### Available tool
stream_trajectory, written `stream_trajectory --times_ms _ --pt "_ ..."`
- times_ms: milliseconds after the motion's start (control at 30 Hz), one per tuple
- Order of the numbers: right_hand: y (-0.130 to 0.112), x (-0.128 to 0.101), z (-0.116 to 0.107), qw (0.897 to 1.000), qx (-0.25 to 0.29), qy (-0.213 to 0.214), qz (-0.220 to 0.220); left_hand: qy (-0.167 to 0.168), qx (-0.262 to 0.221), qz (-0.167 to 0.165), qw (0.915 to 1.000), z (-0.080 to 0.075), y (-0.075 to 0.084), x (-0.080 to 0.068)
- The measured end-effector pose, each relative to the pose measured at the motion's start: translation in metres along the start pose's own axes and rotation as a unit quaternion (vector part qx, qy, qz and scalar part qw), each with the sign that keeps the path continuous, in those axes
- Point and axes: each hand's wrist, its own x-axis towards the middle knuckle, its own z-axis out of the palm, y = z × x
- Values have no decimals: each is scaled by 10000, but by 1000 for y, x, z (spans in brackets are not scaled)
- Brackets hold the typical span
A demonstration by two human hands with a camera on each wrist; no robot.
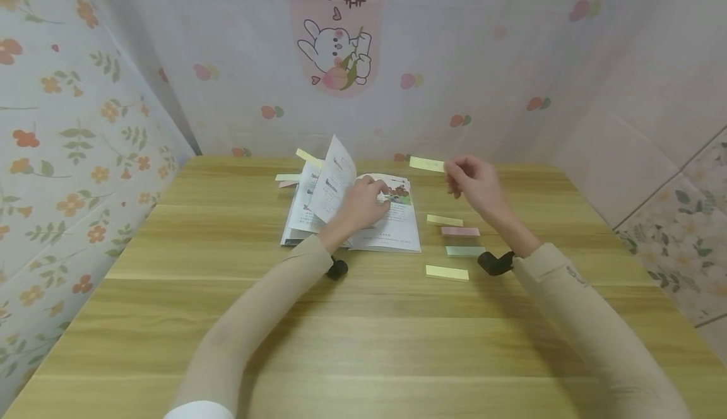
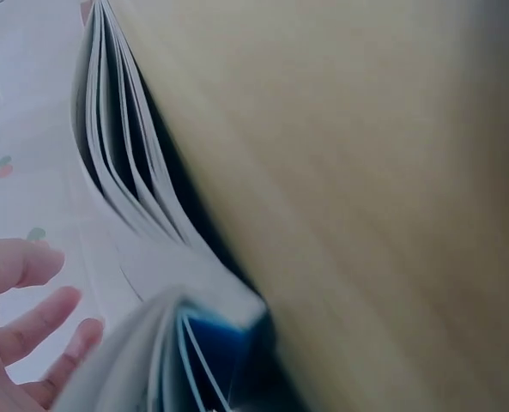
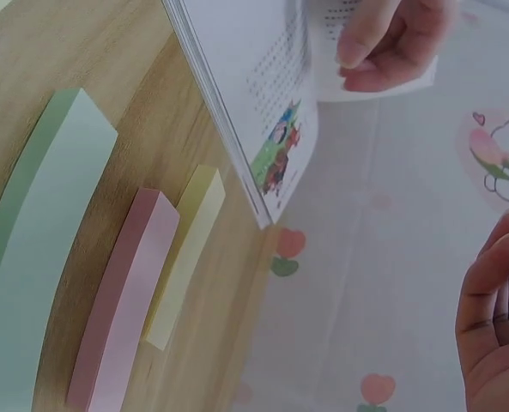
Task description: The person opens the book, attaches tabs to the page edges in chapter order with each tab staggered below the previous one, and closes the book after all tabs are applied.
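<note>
An open illustrated book (image 1: 386, 236) lies on the wooden table, one page (image 1: 335, 182) standing up from its left side. Over the right-hand page, beside that raised leaf, is my left hand (image 1: 362, 203), its fingers loosely bent and apart in the left wrist view. My right hand (image 1: 478, 185) is raised right of the book and pinches a yellow sticky note strip (image 1: 426, 165) by one end between thumb and fingers. The strip sticks out leftward, and the right wrist view catches it nearly edge-on. Yellow, green and pink tabs (image 1: 288, 178) jut from the book's left edge.
Right of the book lie narrow sticky note pads: a yellow one (image 1: 445, 220), a pink one (image 1: 460, 232), a green one (image 1: 464, 251) and another yellow one (image 1: 447, 272) nearer me. A patterned curtain (image 1: 488, 59) hangs behind the table (image 1: 363, 343).
</note>
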Motion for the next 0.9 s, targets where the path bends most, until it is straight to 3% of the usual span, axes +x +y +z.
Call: stream_trajectory --times_ms 367,667,900 --pt "3 6 6 9992 -52 -140 377 -179 -399 -69 9990 -9 -7 -10" --pt "14 5 12 9976 13 -531 452 -436 -578 -98 9973 -11 -11 -17" --pt "21 2 13 9904 -100 -944 1004 -660 -374 120 9970 -9 -14 -18"
